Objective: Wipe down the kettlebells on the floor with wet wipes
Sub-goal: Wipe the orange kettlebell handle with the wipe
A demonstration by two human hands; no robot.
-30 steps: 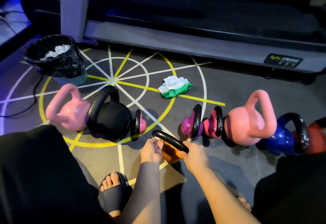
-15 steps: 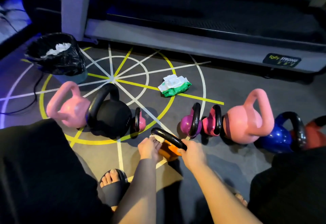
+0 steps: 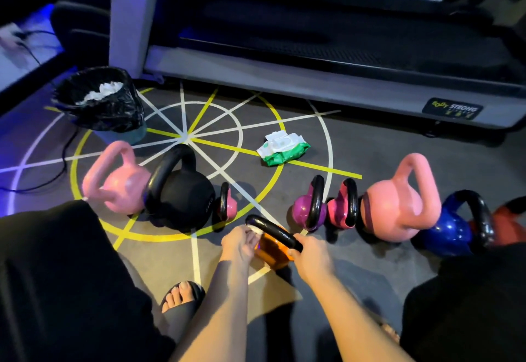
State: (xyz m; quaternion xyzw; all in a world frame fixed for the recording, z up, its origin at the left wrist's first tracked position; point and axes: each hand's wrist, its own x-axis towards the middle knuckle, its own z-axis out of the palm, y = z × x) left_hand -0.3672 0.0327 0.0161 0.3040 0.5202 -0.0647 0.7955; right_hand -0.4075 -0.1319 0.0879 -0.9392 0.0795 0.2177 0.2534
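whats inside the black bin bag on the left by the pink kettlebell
Crumpled white wipes lie heaped inside the black bin bag, toward its far side. Whatever is under them, and the bag's bottom, is hidden by the heap and dark folds.

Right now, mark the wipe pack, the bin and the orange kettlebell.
wipe pack (image 3: pixel 280 142), head view, white lid.
bin (image 3: pixel 113 118), head view, black liner wall.
orange kettlebell (image 3: pixel 271 250), head view, orange body.

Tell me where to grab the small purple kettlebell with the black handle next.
Take the small purple kettlebell by the top of its black handle, from above: it stands upright, handle uppermost, and the magenta kettlebell crowds its right side.
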